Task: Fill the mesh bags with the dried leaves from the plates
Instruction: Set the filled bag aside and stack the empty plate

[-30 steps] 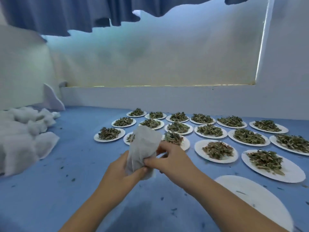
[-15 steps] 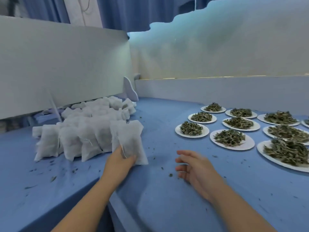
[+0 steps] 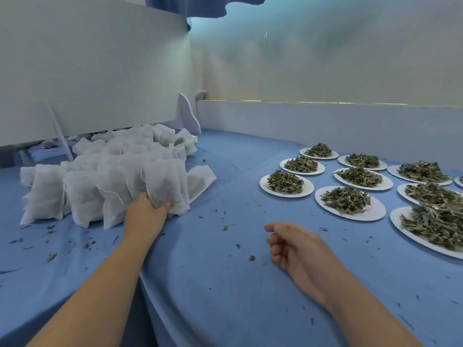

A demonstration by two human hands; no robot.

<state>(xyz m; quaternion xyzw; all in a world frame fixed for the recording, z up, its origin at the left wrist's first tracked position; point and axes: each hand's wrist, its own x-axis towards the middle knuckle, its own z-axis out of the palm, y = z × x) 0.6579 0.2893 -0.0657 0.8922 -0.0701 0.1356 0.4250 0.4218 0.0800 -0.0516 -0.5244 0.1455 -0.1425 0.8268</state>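
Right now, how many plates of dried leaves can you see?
10 plates, right side of the table: three rows of three, one clipped at the right edge. More may be outside view.

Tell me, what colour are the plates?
White plates, seen clearly in the head view.

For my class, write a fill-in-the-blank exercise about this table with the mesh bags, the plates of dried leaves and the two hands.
1. The left hand holds a filled mesh bag whose colour is ____.
2. The right hand, fingers loosely curled, holds ____.
3. The plates of dried leaves stand on the person's ____ side.
4. The cloth covering the table is ____.

Missing words: white; nothing; right; blue.
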